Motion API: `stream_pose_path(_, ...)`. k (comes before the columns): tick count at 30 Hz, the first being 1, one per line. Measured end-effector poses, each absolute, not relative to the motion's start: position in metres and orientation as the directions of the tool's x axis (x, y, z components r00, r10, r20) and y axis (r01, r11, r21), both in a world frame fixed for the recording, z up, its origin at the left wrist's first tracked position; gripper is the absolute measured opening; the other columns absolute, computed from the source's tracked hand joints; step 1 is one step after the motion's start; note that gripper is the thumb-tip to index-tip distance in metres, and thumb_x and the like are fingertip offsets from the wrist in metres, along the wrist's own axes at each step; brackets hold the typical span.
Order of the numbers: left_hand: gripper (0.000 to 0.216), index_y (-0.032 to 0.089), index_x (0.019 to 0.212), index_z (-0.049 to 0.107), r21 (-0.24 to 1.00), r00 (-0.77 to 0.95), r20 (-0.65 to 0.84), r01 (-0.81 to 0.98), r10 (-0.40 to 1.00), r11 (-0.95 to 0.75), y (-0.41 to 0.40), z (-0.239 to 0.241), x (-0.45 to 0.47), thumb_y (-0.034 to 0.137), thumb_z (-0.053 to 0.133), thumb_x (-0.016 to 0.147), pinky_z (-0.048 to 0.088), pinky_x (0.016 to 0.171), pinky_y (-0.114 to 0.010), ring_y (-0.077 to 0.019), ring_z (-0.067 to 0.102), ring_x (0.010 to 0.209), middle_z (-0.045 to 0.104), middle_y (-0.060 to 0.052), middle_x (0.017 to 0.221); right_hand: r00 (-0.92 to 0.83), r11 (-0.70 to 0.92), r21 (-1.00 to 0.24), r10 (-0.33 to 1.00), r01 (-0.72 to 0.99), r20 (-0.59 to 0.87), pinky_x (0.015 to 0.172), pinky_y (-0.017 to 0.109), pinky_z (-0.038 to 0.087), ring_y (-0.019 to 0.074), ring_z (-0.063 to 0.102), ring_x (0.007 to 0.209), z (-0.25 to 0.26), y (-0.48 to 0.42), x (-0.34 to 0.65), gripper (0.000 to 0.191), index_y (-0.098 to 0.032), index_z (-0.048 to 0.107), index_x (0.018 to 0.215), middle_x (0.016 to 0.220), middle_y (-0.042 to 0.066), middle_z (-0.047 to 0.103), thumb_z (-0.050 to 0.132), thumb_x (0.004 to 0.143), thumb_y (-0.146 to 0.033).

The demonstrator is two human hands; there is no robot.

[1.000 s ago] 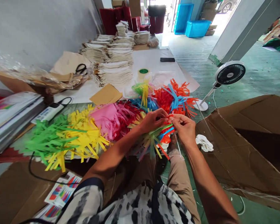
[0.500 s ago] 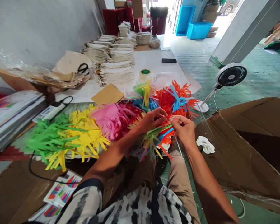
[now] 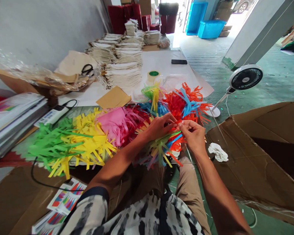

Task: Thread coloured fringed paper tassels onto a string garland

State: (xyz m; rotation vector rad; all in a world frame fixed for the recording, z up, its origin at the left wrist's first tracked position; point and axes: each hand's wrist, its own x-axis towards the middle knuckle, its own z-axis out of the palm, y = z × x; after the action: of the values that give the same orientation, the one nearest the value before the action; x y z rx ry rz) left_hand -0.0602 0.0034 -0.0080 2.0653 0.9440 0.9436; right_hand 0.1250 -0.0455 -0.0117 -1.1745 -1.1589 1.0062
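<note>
1. The left hand (image 3: 159, 128) and the right hand (image 3: 193, 134) meet just above the person's knees. Their fingers are pinched shut on a bunch of paper strips (image 3: 161, 147) in many colours.
2. The bunch hangs under both hands. Its loose ends fan out and down.
3. I think the good way is to keep the pinch tight at the top, so no strip slips out, and let the ends hang free.
4. Left of the bunch lie a pink pile (image 3: 115, 122), a yellow pile (image 3: 90, 140) and a green pile (image 3: 49, 145).
5. Just behind the bunch is an orange and blue heap (image 3: 186, 102).
6. Farther back sits a tape roll (image 3: 153, 75). To the right of the bunch, a small fan (image 3: 245, 78) stands on the floor.
</note>
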Motion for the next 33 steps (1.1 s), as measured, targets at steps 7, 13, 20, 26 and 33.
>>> stream_pose_path(7, 0.016, 0.02, 0.106, 0.064, 0.788, 0.503, 0.302, 0.346, 0.81, -0.509, 0.003, -0.006, -0.065, 0.034, 0.062, 0.099, 0.047, 0.068, -0.02, -0.0127, 0.075, 0.08, 0.083, -0.002, 0.094, 0.161, 0.138, -0.988, 0.976, 0.066, 0.147, 0.065, 0.031, 0.051, 0.0176, 0.066, 0.066, -0.008, -0.047, 0.122, 0.032, -0.02, 0.078, 0.083, 0.073, 0.003, 0.075, 0.087, 0.079, -0.05)
stream_pose_path(13, 0.016, 0.021, 0.109, 0.066, 0.697, 0.503, 0.324, 0.446, 0.801, -0.562, 0.003, -0.009, -0.067, 0.034, 0.063, 0.099, 0.049, 0.069, -0.022, -0.0139, 0.077, 0.081, 0.083, -0.001, 0.095, 0.138, 0.12, -0.991, 0.982, 0.061, 0.127, 0.06, 0.028, 0.043, 0.0142, 0.056, 0.061, -0.009, -0.046, 0.122, 0.03, -0.02, 0.074, 0.083, 0.068, 0.0, 0.068, 0.085, 0.079, -0.047)
stream_pose_path(20, 0.018, 0.021, 0.109, 0.066, 0.723, 0.504, 0.332, 0.407, 0.797, -0.558, 0.0, -0.004, -0.068, 0.036, 0.062, 0.1, 0.049, 0.07, -0.022, -0.0143, 0.077, 0.082, 0.084, -0.003, 0.097, 0.155, 0.176, -0.979, 0.969, 0.106, 0.191, 0.054, 0.027, 0.032, 0.0108, 0.041, 0.057, -0.012, -0.047, 0.119, 0.025, -0.02, 0.07, 0.078, 0.062, -0.005, 0.053, 0.078, 0.085, -0.043)
stream_pose_path(26, 0.02, 0.02, 0.107, 0.062, 0.814, 0.477, 0.267, 0.354, 0.838, -0.461, 0.003, -0.001, -0.07, 0.038, 0.065, 0.098, 0.047, 0.069, -0.021, -0.0151, 0.076, 0.082, 0.083, -0.003, 0.096, 0.166, 0.156, -0.985, 0.972, 0.075, 0.166, 0.056, 0.028, 0.039, 0.0135, 0.051, 0.059, -0.015, -0.045, 0.116, 0.031, -0.021, 0.079, 0.098, 0.069, -0.002, 0.067, 0.083, 0.082, -0.047)
stream_pose_path(33, 0.026, 0.02, 0.101, 0.06, 0.877, 0.499, 0.23, 0.266, 0.836, -0.4, 0.007, -0.003, -0.074, 0.043, 0.069, 0.095, 0.048, 0.071, -0.021, -0.0135, 0.072, 0.082, 0.08, -0.003, 0.094, 0.084, 0.227, -0.969, 0.968, 0.099, 0.235, 0.054, 0.028, 0.033, 0.0114, 0.045, 0.057, -0.011, -0.042, 0.116, 0.021, -0.022, 0.081, 0.096, 0.07, -0.002, 0.067, 0.078, 0.088, -0.041)
